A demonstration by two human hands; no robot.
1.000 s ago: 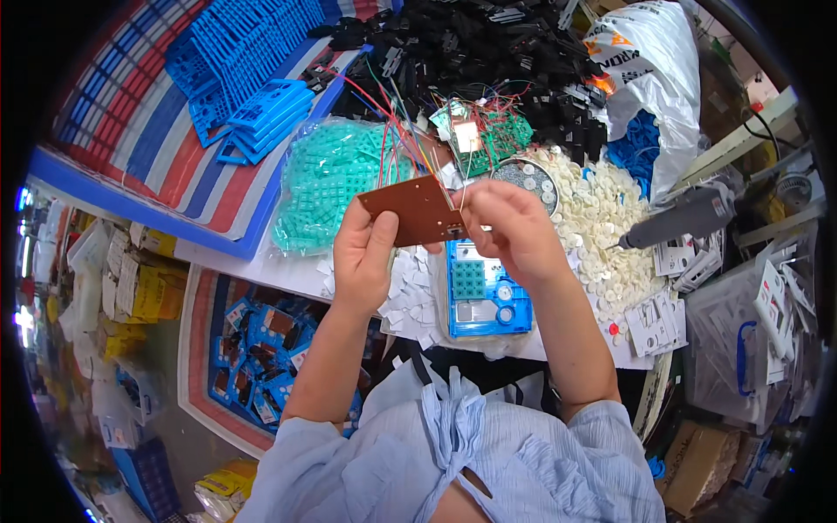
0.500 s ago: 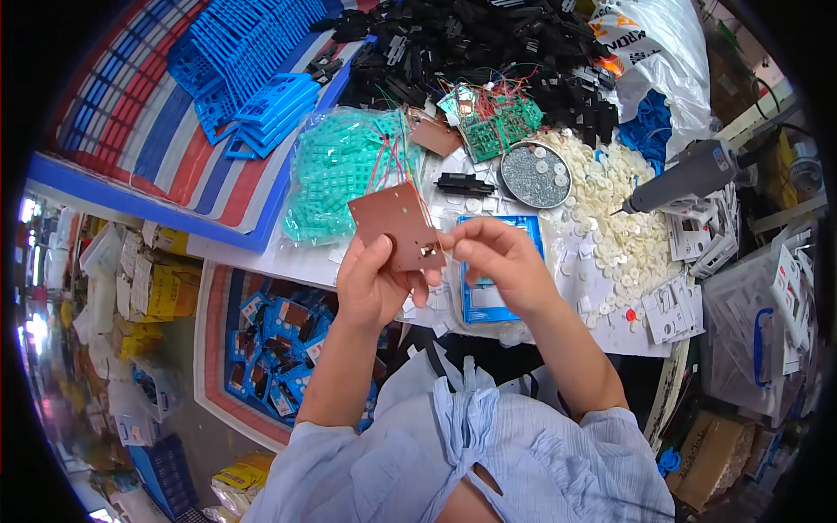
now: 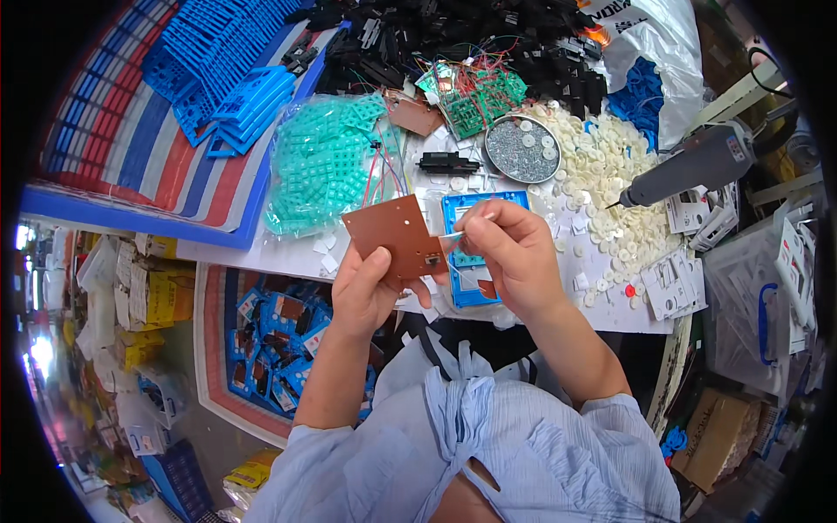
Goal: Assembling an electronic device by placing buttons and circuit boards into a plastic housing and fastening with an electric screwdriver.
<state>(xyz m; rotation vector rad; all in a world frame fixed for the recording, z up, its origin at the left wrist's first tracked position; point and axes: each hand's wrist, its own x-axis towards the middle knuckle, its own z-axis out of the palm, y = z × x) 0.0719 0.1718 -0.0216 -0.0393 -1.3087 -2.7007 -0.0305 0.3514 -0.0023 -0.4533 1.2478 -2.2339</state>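
A brown circuit board [image 3: 392, 228] is in my left hand [image 3: 359, 301], thumb on its face and fingers behind. Red wires rise beyond its upper edge. My right hand [image 3: 521, 261] is closed in a pinch at the board's right edge, on a thin pale strip or wire [image 3: 452, 236] too small to name surely. Below that hand, a blue plastic case [image 3: 453, 207] with a teal part inside lies on the white tabletop, partly hidden. Just beyond it are a black plastic module [image 3: 449, 163] and a round dish of small screws [image 3: 514, 155].
White discs [image 3: 602, 161] spread right of the dish, beneath a grey power screwdriver [image 3: 689, 166]. A bag of teal parts [image 3: 318, 161], wired green boards [image 3: 479, 98] and black modules [image 3: 558, 52] lie at the back. Blue frames [image 3: 218, 61] stack far left; a bin of blue cases [image 3: 279, 349] stands lower left.
The view has shifted slightly. The board has turned a little, and my right fingers have drawn slightly away from its edge, with the pale strip now showing between them.
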